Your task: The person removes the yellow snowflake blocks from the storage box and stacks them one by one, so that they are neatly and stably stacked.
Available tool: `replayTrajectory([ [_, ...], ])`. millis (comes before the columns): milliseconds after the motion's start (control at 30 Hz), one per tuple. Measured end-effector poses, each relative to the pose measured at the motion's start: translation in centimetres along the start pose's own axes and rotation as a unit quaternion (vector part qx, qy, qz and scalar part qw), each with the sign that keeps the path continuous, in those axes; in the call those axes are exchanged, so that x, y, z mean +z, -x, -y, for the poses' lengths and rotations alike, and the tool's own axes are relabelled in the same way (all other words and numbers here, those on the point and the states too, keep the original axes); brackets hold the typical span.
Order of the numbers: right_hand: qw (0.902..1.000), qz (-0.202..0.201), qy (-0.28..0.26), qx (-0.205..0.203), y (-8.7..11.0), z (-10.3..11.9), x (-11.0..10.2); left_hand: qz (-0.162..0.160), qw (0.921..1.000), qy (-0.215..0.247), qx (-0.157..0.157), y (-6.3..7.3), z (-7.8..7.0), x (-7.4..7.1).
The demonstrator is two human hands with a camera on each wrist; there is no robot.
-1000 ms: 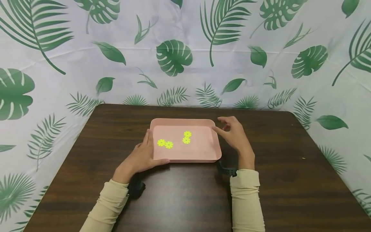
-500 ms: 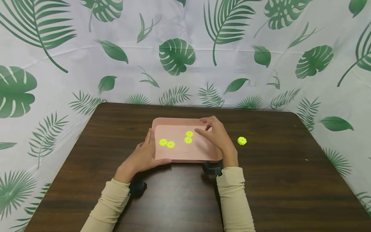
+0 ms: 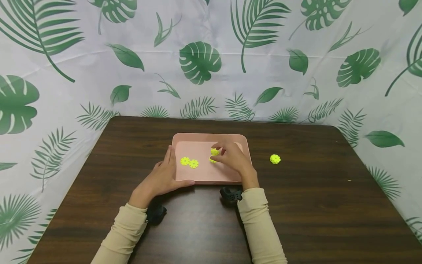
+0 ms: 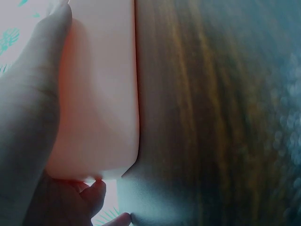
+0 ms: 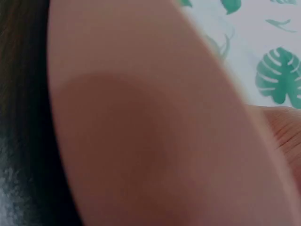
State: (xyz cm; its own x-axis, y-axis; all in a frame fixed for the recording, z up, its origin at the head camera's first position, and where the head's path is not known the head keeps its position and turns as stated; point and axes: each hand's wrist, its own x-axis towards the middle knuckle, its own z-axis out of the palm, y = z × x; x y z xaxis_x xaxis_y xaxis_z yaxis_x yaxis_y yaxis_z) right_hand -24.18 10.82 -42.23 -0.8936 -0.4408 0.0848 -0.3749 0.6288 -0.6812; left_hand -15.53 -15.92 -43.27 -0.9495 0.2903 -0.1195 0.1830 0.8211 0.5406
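My left hand (image 3: 159,176) lies against the left end of a shallow pink tray (image 3: 204,140), fingers along its side and thumb along its front wall. In the left wrist view, the thumb runs along the tray wall (image 4: 103,94). Two yellow notched flower-shaped discs (image 3: 193,164) lie side by side in the tray's left half. Over its middle hovers my right hand (image 3: 230,156), thumb and index fingertips apart around another yellow disc (image 3: 215,151). A neighbouring disc (image 3: 212,160) is partly hidden by the thumb. In the right wrist view, the tray wall (image 5: 127,141) fills most of the picture.
A yellow ball-like cluster (image 3: 275,159) of flower discs sits on the dark wooden table (image 3: 316,205), right of the tray. Black straps (image 3: 232,195) hang at both wrists. A leaf-print cloth (image 3: 138,84) stands behind the table.
My right hand has moved left from beside the tray to over the discs in its middle. The yellow cluster on the table has come into view. My left hand stays at the tray.
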Motion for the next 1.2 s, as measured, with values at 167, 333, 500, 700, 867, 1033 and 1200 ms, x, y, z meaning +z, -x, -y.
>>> replayTrajectory([
  [167, 0.9991, 0.029, 0.023, 0.019, -0.1, -0.57, 0.42, -0.001, 1.0, -0.002, -0.003, 0.03, 0.0, 0.1],
  [333, 0.9979, 0.047, 0.028, 0.035, 0.09, -0.86, 0.45, -0.005, 1.0, -0.003, 0.002, -0.02, -0.07, 0.27],
  [500, 0.9974, 0.051, 0.028, 0.043, 0.27, -0.94, 0.33, -0.006, 0.9999, -0.006, 0.005, -0.12, -0.1, 0.29],
  [700, 0.9968, 0.06, 0.019, 0.05, 0.4, -0.8, 0.37, -0.008, 0.9999, -0.008, 0.002, -0.03, 0.01, 0.27],
  [867, 0.9967, 0.061, 0.018, 0.049, 0.48, -0.76, 0.39, -0.01, 0.9999, -0.005, 0.003, 0.09, 0.05, 0.36],
  [1033, 0.9975, 0.058, 0.016, 0.037, 0.45, -0.77, 0.45, -0.009, 0.9999, -0.005, 0.003, 0.06, 0.08, 0.38],
  [1200, 0.9979, 0.052, 0.005, 0.038, 0.42, -0.75, 0.45, -0.007, 1.0, -0.006, 0.003, -0.05, 0.07, 0.22],
])
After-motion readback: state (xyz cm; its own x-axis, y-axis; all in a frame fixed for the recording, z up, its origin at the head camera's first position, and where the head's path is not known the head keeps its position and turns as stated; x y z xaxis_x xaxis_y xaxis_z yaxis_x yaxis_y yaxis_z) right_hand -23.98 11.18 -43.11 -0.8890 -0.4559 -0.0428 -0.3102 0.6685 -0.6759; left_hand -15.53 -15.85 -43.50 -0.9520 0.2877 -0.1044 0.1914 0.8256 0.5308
